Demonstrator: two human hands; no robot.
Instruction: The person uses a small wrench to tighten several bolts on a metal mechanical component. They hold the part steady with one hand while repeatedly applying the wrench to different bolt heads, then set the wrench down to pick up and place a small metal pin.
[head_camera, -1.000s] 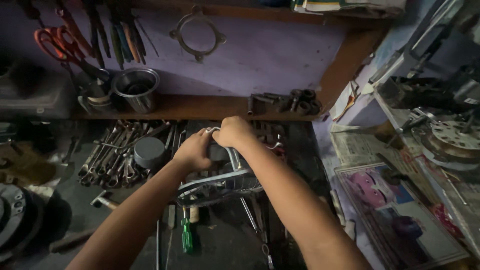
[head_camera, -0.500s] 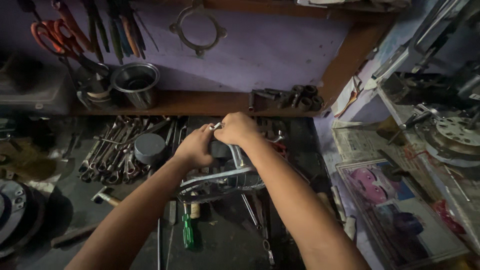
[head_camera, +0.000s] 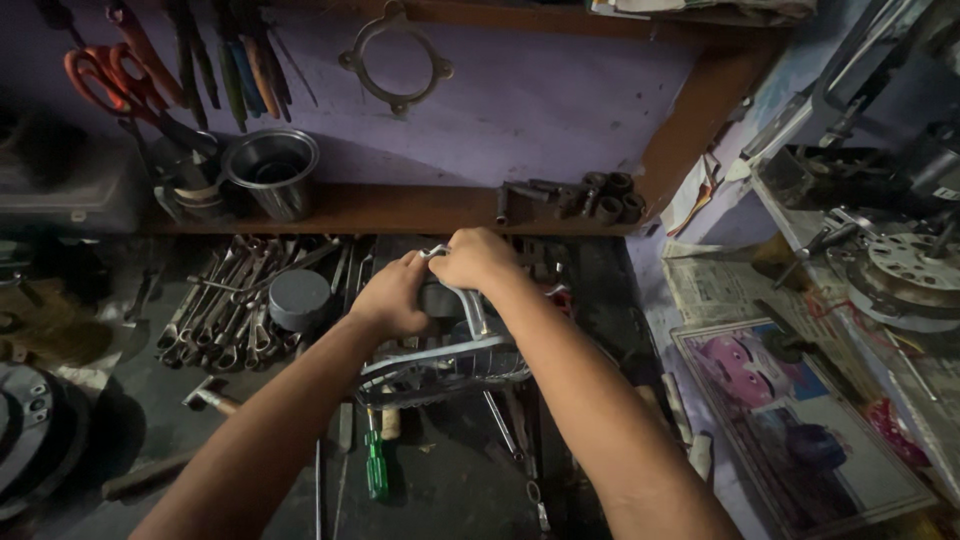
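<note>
Both my hands meet over a small table fan with a wire guard lying on the dark workbench. My left hand grips the fan's dark motor body from the left. My right hand is closed on the top of the fan's bent metal bracket, above the guard. My forearms reach in from the bottom edge and hide part of the fan.
A pile of spanners and a grey round cap lie to the left. A green-handled screwdriver and a hammer lie near me. A steel cup and sockets sit on the wooden shelf; scissors hang above. Machine parts stand at right.
The view has shifted slightly downward. Both hands stay on the fan in nearly the same grip, with only small movement.
</note>
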